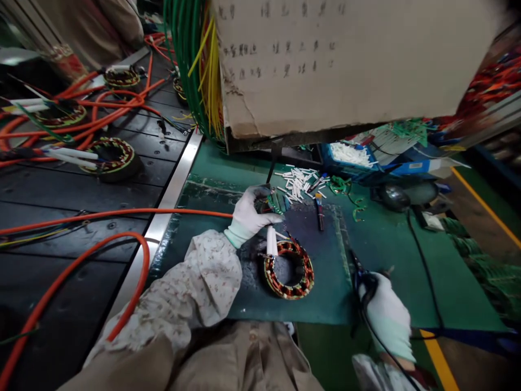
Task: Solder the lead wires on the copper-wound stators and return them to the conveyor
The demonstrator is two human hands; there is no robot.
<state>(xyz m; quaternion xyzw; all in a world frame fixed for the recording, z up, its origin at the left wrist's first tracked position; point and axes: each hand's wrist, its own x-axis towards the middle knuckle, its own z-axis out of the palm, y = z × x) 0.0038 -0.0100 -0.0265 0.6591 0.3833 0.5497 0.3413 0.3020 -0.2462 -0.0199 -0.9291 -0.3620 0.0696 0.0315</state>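
My left hand (247, 215), in a white glove, has its fingers and thumb curled around the left side of a small green coil (277, 202); its exact kind is unclear. Just below sits a ring-shaped motor stator (308, 274) with copper-red windings, lying flat on the green mat. White sleeving (272, 241) stands up from its upper left edge, close to my left thumb. At the right, my gloved right hand (386, 312) grips a dark, corded tool that looks like a soldering iron (362, 277). Its thin tip points up and left, apart from the stator.
White tube pieces (299, 182) lie scattered behind the stator, near a brush (319, 212). A blue bin (352, 160) holds more tubes. A large cardboard sheet (345, 65) overhangs the back. Orange cables (122, 213) and other stators (112, 157) occupy the dark conveyor at left.
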